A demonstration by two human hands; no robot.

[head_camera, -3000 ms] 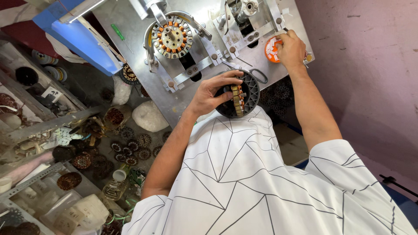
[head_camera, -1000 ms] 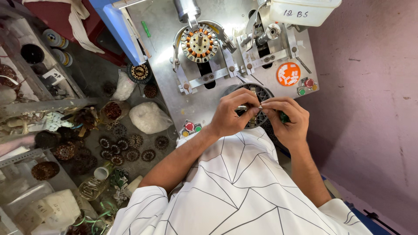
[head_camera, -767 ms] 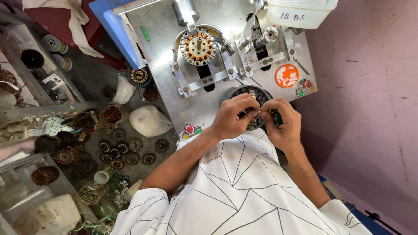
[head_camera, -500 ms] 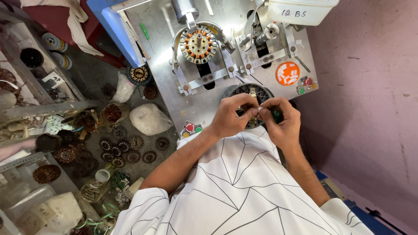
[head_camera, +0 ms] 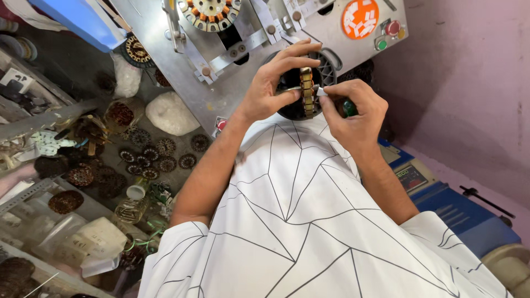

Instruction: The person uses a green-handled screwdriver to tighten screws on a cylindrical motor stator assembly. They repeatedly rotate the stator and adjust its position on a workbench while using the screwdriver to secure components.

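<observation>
Copper-coloured windings run round the edge of the black round stator (head_camera: 305, 94) that I hold upright just above the middle of the frame, close to my chest. My left hand (head_camera: 271, 91) is closed around it, fingers curled over its top and thumb pressed against the near side. My right hand (head_camera: 351, 113) sits just beside it on the right, pinched shut on a small tool with a green handle (head_camera: 348, 106), whose pale tip touches the stator's wound rim.

Behind my hands, along the top of the frame, stands the grey metal winding machine (head_camera: 182, 55), with another orange and cream stator (head_camera: 210, 8) mounted on it at the top centre. At the upper right its panel carries a round orange sticker (head_camera: 360, 18), a red button (head_camera: 392, 27) and a green button (head_camera: 381, 43).

On the dark surface at the left lie many small wound stators (head_camera: 144, 154) in a loose cluster, a white plastic bag (head_camera: 169, 113) near the machine, and a clear jar (head_camera: 131, 207) lower down. A blue box (head_camera: 466, 218) shows at the lower right.
</observation>
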